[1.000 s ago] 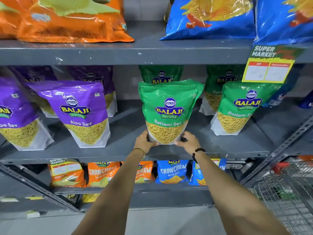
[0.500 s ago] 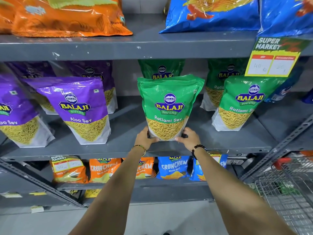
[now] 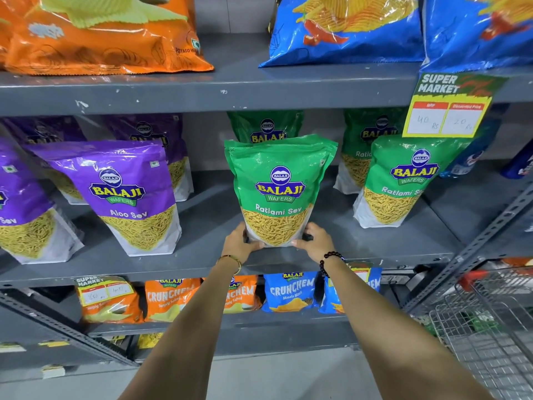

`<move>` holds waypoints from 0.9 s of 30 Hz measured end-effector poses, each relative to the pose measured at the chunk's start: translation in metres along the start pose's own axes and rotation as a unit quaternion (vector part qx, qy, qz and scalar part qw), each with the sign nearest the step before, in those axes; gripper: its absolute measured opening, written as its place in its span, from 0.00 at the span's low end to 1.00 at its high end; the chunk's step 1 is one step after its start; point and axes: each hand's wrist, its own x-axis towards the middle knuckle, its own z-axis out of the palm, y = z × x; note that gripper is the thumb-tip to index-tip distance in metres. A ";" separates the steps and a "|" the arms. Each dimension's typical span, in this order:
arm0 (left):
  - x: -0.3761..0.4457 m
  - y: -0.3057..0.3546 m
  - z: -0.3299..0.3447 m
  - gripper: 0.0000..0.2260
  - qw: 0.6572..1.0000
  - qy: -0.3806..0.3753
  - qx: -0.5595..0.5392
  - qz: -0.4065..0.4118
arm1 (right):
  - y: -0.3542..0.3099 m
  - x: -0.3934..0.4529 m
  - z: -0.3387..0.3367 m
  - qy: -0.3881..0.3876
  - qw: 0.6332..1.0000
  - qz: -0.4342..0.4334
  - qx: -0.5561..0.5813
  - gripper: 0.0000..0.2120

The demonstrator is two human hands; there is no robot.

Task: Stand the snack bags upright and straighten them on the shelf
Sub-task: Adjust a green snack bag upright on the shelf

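Observation:
A green Ratlami Sev bag (image 3: 278,180) stands upright near the front of the grey middle shelf (image 3: 202,255). My left hand (image 3: 240,243) grips its lower left corner and my right hand (image 3: 314,241) grips its lower right corner. A second green bag (image 3: 265,127) stands right behind it. Two more green bags (image 3: 403,183) lean on the right. Purple Aloo Sev bags (image 3: 121,192) stand tilted on the left, with others behind them in shadow.
Orange chip bags (image 3: 101,39) and blue chip bags (image 3: 346,30) lie on the shelf above. A yellow price tag (image 3: 447,111) hangs from that shelf's edge. Small Crunchem packs (image 3: 291,293) fill the shelf below. A wire trolley (image 3: 490,327) stands at lower right.
Both hands stay on the green bag's bottom corners. The bag has been pushed slightly back and set straighter on the shelf, and the view has shifted a little.

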 end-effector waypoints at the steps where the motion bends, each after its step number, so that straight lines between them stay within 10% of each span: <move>1: 0.000 0.000 0.000 0.25 1.000 -0.001 0.002 0.000 | 0.000 0.000 0.000 -0.001 1.000 0.001 -0.001 0.21; 16: -0.049 -0.022 0.040 0.23 0.983 0.123 0.132 -0.008 | 0.039 -0.052 -0.035 0.131 0.981 0.043 -0.136 0.27; 27: -0.034 0.055 0.159 0.28 0.992 -0.020 0.105 0.064 | 0.082 -0.032 -0.141 0.223 0.968 0.112 -0.005 0.31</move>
